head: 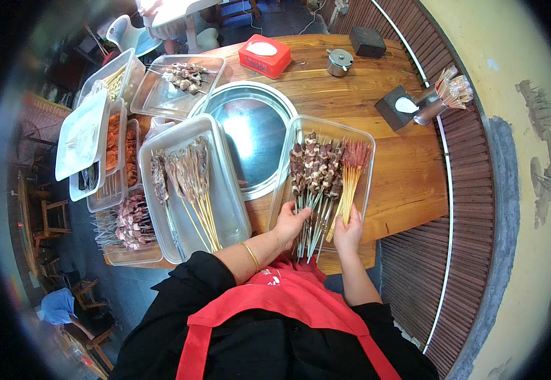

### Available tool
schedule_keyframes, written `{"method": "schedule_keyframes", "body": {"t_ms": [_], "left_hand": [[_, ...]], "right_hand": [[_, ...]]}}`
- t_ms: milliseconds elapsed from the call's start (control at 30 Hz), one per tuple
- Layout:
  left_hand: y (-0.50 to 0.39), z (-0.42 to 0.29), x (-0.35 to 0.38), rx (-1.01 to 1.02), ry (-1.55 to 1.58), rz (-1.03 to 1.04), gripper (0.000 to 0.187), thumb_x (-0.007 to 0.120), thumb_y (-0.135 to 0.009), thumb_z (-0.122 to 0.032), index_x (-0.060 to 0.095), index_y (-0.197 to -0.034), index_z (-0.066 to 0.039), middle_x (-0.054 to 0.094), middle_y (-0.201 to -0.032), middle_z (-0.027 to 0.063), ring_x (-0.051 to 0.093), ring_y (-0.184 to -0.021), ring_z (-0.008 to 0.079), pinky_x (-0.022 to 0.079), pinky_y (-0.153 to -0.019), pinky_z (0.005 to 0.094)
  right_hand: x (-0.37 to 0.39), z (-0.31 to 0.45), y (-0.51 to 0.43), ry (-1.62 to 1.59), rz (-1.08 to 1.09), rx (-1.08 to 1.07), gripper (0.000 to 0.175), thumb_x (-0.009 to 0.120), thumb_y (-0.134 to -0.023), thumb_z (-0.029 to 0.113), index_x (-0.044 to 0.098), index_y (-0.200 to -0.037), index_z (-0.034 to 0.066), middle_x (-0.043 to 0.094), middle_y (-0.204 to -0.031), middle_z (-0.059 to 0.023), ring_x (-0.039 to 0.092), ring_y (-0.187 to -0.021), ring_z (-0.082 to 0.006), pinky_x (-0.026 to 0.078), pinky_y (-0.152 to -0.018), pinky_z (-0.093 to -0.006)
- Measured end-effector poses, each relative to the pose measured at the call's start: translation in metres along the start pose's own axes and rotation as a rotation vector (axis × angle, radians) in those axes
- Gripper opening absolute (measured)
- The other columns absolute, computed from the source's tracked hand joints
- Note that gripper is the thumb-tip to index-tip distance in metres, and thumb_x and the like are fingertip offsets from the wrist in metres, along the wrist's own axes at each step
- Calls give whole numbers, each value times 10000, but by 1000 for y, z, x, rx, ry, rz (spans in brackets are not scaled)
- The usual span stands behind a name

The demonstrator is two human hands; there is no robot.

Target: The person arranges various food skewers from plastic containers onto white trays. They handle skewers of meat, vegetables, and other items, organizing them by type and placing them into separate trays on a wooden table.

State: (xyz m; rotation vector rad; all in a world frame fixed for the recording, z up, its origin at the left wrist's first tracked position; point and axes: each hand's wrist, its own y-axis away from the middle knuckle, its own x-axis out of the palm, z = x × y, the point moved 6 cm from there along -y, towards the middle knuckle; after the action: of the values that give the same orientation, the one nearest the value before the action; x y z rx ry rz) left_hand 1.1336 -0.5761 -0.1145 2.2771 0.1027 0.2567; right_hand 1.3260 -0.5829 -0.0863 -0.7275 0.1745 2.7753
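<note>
Before me a clear plastic tray [369, 142] holds skewered meat. My right hand [349, 230] grips the wooden sticks of a bundle of thin red meat skewers [355, 154] on the tray's right side. Beside it, my left hand [292, 223] rests at the metal shafts of the dark meat skewers [315, 164], thumb across them; whether its fingers close around any is hidden. These metal skewers lie side by side with their handles towards me. To the left, another plastic tray [230, 223] contains wooden-stick skewers [192, 166] and a few metal ones.
A round metal plate [251, 137] is set in the wooden table [413, 175] between the trays. Stacked plastic boxes [83, 133] with skewers crowd the left. At the back are a red tissue box [265, 56], a lidded metal pot [339, 62] and a stick holder [431, 104]. People appear in the background.
</note>
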Motion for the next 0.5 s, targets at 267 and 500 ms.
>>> {"method": "schedule_keyframes", "body": {"t_ms": [267,500], "left_hand": [[34,-35,-2,377,-275,-80,729,682,-835,-169,287,-1413,35,467,-1341,226,460,-1242,305,377,-1049,393],[78,-49,31,860,-1240,222,583,685,-770,-314,538,-1301,-124,436,-1425,159,271,-1401,407,191,-1109,655]], "right_hand": [[-8,3,11,-189,-39,55,562,585,-828,64,448,-1359,-58,597,-1176,-267,613,-1019,-386,481,-885,-429],[8,23,5,235,59,-158,770,644,-796,111,284,-1459,-43,517,-1306,-302,553,-1150,-419,453,-960,-435]]}}
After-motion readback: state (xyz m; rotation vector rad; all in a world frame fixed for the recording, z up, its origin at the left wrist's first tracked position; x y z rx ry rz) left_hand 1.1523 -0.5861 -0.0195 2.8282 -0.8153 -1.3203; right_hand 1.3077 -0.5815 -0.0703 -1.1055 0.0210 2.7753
